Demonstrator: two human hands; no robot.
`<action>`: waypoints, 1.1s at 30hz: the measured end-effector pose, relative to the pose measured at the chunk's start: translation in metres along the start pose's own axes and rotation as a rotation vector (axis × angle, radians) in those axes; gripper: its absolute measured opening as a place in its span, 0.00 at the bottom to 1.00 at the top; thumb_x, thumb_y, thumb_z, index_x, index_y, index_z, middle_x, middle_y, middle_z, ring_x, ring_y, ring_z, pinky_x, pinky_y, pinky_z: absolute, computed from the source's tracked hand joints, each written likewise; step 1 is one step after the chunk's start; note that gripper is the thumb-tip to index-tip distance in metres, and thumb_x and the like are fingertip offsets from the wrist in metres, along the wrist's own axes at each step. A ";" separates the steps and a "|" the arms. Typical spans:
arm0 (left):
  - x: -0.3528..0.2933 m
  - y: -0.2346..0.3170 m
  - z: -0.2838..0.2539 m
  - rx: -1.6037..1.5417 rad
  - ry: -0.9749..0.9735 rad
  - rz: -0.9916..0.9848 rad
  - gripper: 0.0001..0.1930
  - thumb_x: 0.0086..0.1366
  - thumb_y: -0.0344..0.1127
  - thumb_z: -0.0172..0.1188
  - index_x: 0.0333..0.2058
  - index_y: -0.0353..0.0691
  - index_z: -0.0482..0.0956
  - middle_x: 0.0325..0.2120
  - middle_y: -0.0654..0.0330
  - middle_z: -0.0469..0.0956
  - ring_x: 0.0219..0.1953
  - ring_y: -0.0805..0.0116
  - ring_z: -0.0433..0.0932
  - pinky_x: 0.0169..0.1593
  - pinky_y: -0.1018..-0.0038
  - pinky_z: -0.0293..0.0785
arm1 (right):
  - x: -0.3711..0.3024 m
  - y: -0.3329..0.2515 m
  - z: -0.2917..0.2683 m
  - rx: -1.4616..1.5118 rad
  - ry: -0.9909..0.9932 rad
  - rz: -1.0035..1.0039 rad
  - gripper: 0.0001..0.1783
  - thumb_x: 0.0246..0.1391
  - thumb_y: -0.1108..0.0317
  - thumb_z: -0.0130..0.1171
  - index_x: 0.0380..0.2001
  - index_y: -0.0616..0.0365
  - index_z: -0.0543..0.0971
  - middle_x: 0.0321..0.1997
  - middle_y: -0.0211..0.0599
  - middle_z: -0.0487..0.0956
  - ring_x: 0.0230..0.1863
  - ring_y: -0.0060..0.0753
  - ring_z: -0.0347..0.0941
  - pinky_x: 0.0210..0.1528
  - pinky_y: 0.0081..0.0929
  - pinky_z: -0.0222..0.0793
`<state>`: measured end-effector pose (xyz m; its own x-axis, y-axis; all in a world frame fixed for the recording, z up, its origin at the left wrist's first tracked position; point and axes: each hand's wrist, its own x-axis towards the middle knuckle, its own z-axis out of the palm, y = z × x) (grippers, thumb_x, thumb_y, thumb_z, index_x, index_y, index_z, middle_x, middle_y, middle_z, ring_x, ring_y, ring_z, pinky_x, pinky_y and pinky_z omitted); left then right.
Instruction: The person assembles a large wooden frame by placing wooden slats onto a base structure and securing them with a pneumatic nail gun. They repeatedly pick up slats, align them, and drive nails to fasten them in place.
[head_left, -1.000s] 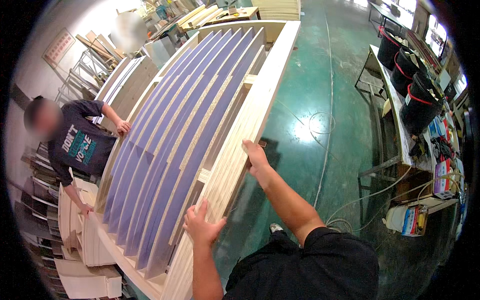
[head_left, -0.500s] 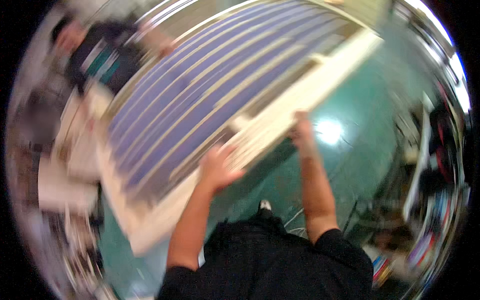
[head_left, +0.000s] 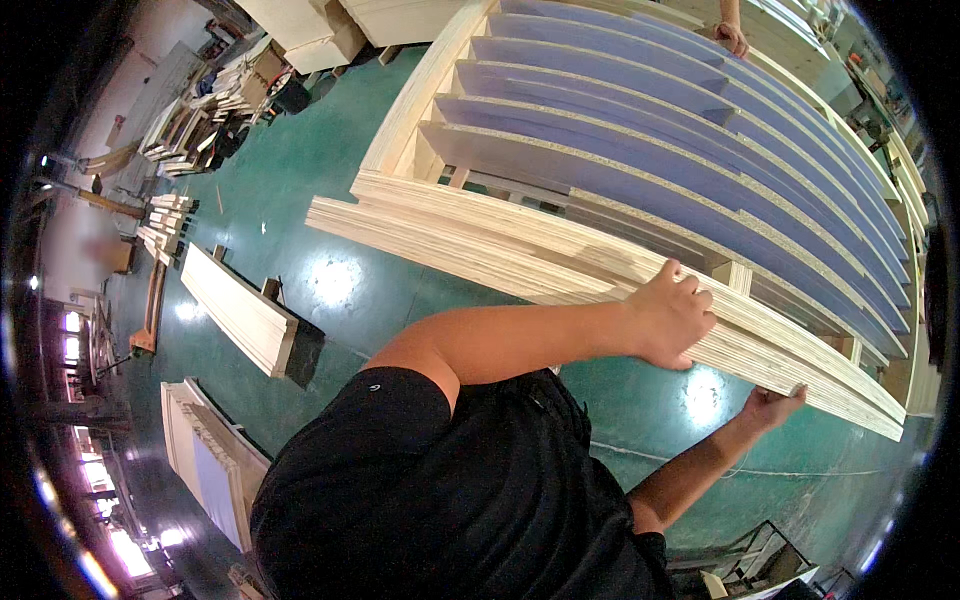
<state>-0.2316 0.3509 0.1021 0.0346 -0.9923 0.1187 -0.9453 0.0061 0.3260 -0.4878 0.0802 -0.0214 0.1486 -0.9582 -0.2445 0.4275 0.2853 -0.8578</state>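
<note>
A long bundle of plywood strips (head_left: 440, 246) lies against the near side of a big wooden frame (head_left: 385, 150), its left end jutting past the frame's corner. My left hand (head_left: 668, 315) is closed over the strips, fingers curled across the top edge. Farther right, my right hand (head_left: 775, 408) grips the lower edge from beneath, with the thumb against the face. Inside the frame, several blue-purple panels (head_left: 600, 165) stand on edge in rows, their raw speckled edges facing up. Small wooden blocks (head_left: 735, 277) sit between the near side and the panels.
Across the frame, another person's hand (head_left: 732, 38) rests near the panels. A pale board stack (head_left: 240, 310) lies on the green floor (head_left: 380, 340) at left, with more panels (head_left: 205, 450) nearer. Scrap wood (head_left: 205, 115) is piled at far left.
My view has swung, so the frame now stretches to the right and the left floor shows. My left arm now reaches across my body. Both hands remain on the plywood edge.
</note>
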 end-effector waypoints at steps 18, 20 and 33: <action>0.020 -0.200 -0.140 0.087 0.252 -0.215 0.35 0.58 0.53 0.71 0.59 0.39 0.75 0.51 0.47 0.78 0.55 0.44 0.76 0.59 0.51 0.73 | 0.032 -0.018 0.319 0.164 -0.442 -0.045 0.26 0.66 0.50 0.62 0.55 0.58 0.72 0.43 0.42 0.76 0.40 0.39 0.77 0.40 0.41 0.81; 0.047 -0.241 -0.139 0.154 0.367 -0.180 0.35 0.61 0.52 0.69 0.62 0.40 0.73 0.53 0.47 0.78 0.55 0.44 0.76 0.59 0.51 0.73 | 0.058 -0.022 0.364 0.147 -0.440 0.005 0.23 0.66 0.53 0.63 0.54 0.57 0.71 0.44 0.42 0.74 0.38 0.38 0.76 0.30 0.32 0.77; 0.225 -0.449 -0.125 0.261 0.359 -0.213 0.33 0.65 0.53 0.65 0.65 0.45 0.73 0.54 0.47 0.79 0.57 0.46 0.76 0.58 0.53 0.74 | 0.273 0.057 0.533 0.025 -0.231 0.080 0.24 0.62 0.63 0.63 0.58 0.56 0.70 0.49 0.46 0.74 0.43 0.49 0.76 0.33 0.49 0.78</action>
<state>0.2413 0.1408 0.0996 0.3026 -0.8624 0.4059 -0.9531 -0.2695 0.1381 0.0526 -0.1533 0.1035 0.3818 -0.9025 -0.1994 0.4271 0.3636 -0.8279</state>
